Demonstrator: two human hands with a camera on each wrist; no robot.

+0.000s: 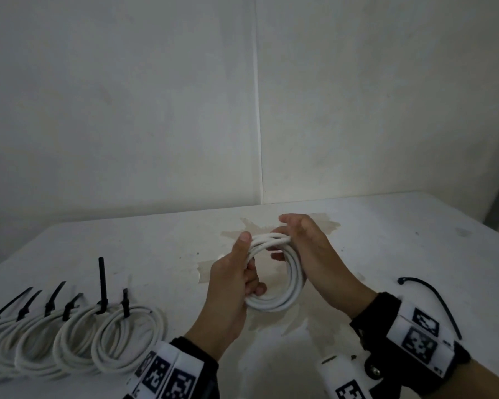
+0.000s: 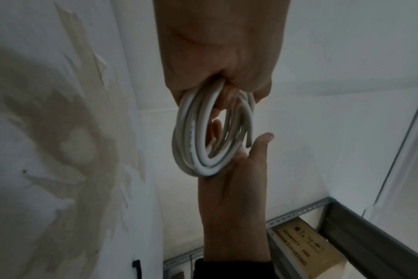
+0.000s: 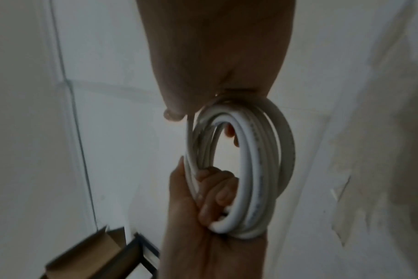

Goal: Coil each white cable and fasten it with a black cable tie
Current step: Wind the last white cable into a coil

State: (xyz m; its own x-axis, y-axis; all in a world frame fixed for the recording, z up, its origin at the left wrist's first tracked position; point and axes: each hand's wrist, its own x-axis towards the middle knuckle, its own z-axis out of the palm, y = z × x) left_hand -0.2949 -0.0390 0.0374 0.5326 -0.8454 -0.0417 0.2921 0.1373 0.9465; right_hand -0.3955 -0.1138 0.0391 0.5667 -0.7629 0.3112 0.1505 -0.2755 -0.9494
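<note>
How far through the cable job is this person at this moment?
Done: a row of white coils lies at the table's left, each already cinched with a black tie. In hand: another coil, without a tie, held up by both hands, the left hand gripping one side, the right hand holding the far side. Left: fastening it, probably with the loose tie lying to the right.

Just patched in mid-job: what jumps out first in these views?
Both hands hold a white cable coil above the table's middle: the left hand grips its near-left side, the right hand its far-right. At the near-left edge lies a row of tied coils; a loose black cable tie lies right.
</note>
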